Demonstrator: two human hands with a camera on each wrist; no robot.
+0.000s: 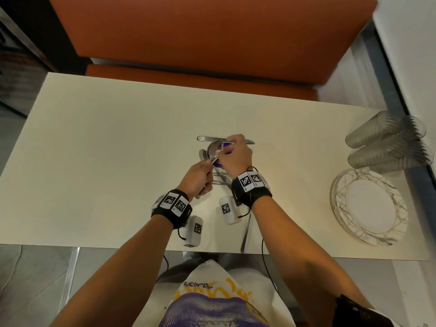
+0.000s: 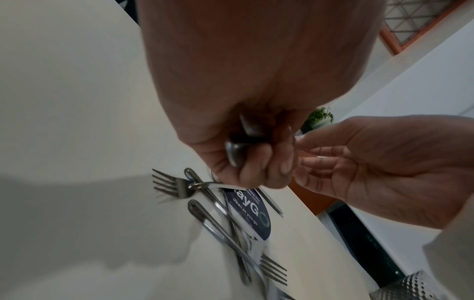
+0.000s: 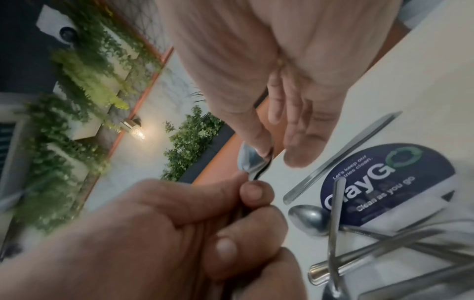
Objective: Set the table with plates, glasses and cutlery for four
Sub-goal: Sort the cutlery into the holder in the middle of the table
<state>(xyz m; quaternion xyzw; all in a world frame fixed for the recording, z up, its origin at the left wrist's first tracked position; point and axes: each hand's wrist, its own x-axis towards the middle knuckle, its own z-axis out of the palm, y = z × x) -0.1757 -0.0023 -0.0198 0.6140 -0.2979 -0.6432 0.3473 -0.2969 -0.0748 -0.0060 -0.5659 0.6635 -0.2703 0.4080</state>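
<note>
Over the middle of the cream table [image 1: 106, 138], my left hand [image 1: 203, 169] grips the handles of a small bundle of spoons [image 1: 213, 152]. In the left wrist view their handle ends [image 2: 237, 150] stick out of my curled fingers. My right hand [image 1: 227, 145] pinches the bowl of the top spoon [image 3: 252, 162] between thumb and fingers. Beneath both hands, loose forks [image 2: 166, 184], a spoon [image 3: 307, 218] and a knife [image 1: 205, 138] lie crossed over a round purple sticker [image 3: 384, 182]. A stack of patterned plates [image 1: 368, 208] and several overturned glasses [image 1: 387, 140] stand at the table's right end.
One more cutlery handle [image 1: 246, 232] lies by the near table edge under my right forearm. An orange bench [image 1: 200, 36] runs along the far side. The plates and glasses stand close to the right edge.
</note>
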